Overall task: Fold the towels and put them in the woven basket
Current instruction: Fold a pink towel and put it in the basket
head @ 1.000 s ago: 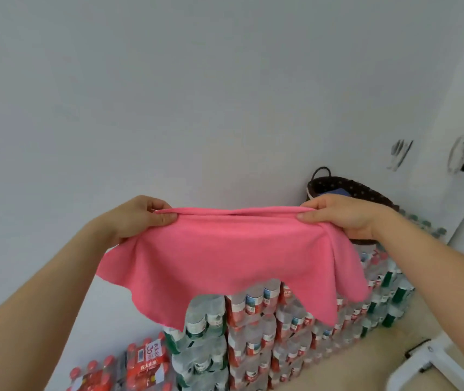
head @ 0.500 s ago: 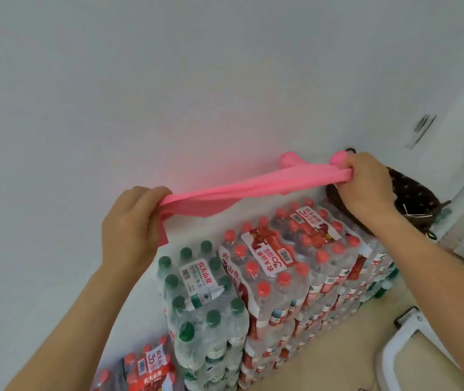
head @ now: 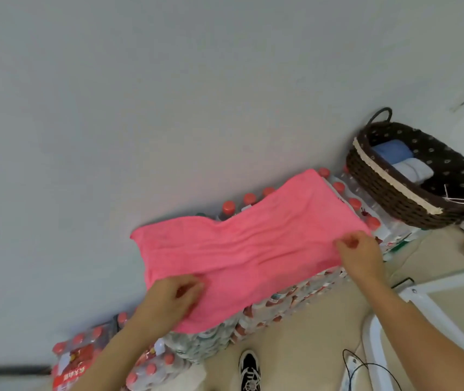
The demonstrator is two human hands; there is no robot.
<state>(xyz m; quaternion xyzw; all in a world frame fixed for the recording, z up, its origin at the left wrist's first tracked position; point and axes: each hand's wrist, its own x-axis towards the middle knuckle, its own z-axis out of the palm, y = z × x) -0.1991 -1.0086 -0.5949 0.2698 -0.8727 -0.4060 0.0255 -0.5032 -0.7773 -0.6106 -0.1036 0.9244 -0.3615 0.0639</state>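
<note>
Forearms: left forearm and right forearm, both bare.
Hands: left hand, right hand, bare.
Footwear: one shoe, black with white laces.

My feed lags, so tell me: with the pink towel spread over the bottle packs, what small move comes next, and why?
Probably fold the near edge over to the far edge: the pink cloth towel lies spread flat on the shrink-wrapped water bottle packs, unfolded, and the left hand and right hand pinch its near corners.
</note>
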